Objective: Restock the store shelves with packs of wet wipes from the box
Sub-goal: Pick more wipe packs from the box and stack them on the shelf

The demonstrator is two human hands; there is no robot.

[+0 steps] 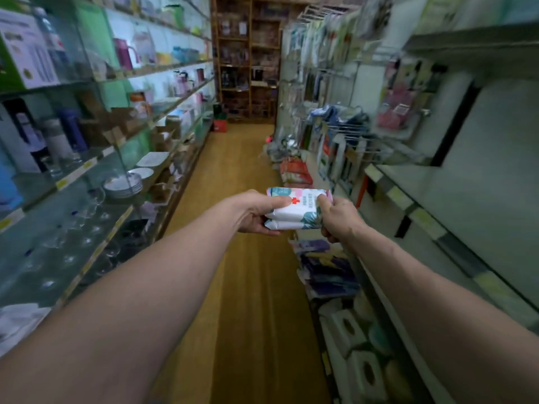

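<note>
I hold a small stack of wet wipe packs (294,211) out in front of me over the aisle, white with a teal leaf print and a red cross on top. My left hand (256,212) grips the stack's left end, thumb on top. My right hand (338,218) grips its right end, thumb pressed on the top pack. The stack hangs just left of the right-hand shelf unit (414,217), at about the height of its pale shelf board. The box is not in view.
A narrow aisle with a wooden floor (242,158) runs ahead to a wooden shelf unit (249,53). Glass shelves with bottles, plates (125,185) and glasses line the left. On the right, hanging goods, purple packs (326,269) and tissue packs (358,357) fill lower shelves.
</note>
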